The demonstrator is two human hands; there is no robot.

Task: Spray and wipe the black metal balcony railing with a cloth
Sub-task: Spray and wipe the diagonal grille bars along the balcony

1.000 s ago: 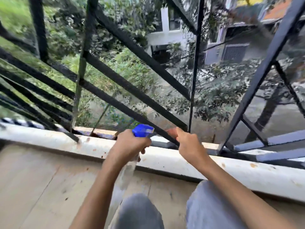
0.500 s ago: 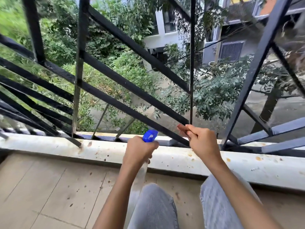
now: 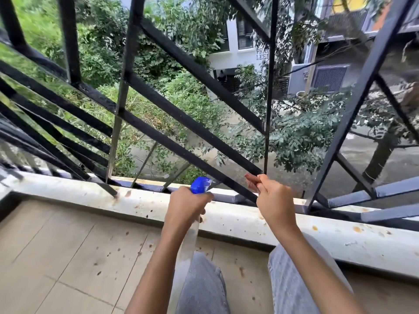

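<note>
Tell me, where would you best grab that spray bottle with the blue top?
Around the neck just under the blue top, from the floor side, as the left hand does. The spray bottle narrows there, and its nozzle points out at the railing.

Left hand (image 3: pixel 186 207): we grip a spray bottle (image 3: pixel 192 225) below the railing (image 3: pixel 192 123).
Right hand (image 3: pixel 275 200): we pinch a reddish cloth (image 3: pixel 251 181) against its lower bar.

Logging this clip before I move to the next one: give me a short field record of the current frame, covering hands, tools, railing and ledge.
left hand: left hand in a closed grip on the clear spray bottle with blue nozzle
right hand: right hand pinching a small reddish-brown cloth against the bar
railing: black metal balcony railing, diagonal bars, cloth at a lower bar end
ledge: white concrete ledge with rust-coloured spots
floor: beige tiled floor, speckled
</note>
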